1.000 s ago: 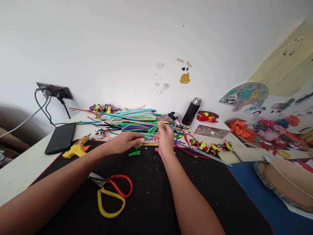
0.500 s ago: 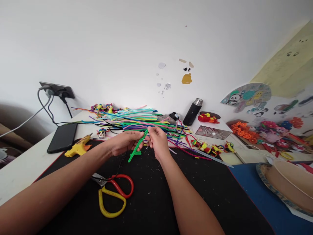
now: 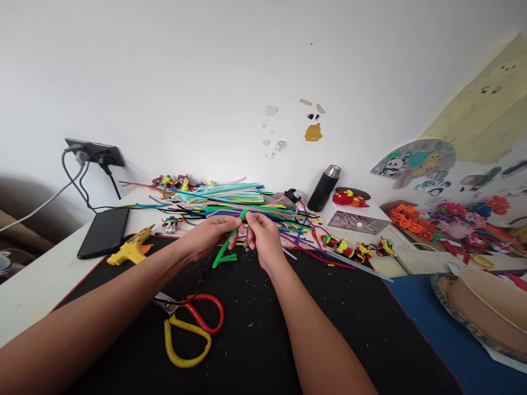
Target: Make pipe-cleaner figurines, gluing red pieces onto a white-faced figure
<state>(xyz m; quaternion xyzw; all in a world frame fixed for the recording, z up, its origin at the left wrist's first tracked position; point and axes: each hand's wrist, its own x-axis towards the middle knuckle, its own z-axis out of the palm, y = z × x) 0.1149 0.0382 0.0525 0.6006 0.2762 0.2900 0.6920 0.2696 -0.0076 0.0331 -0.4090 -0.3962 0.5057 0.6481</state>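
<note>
A bent green pipe cleaner [image 3: 223,249] hangs between my hands above the black mat [image 3: 263,329]. My left hand [image 3: 214,235] pinches it near the top, with its lower end slanting down to the left. My right hand [image 3: 262,236] holds the top end between thumb and fingers, close to the left fingertips. Another short green piece [image 3: 228,258] shows beside the lower end; whether it is joined cannot be made out. Scissors with red and yellow handles [image 3: 188,343] lie below my left forearm.
Behind my hands is a pile of coloured pipe cleaners [image 3: 230,197]. A yellow glue gun [image 3: 132,248] and a phone [image 3: 104,232] lie left. A black flask [image 3: 324,189], a white box [image 3: 358,218] and small figures [image 3: 349,249] stand right, beside a basket [image 3: 486,312].
The top of the green pipe cleaner has risen slightly between my fingertips, and its lower end has shifted a little up and left. Both hands keep hold of it.
</note>
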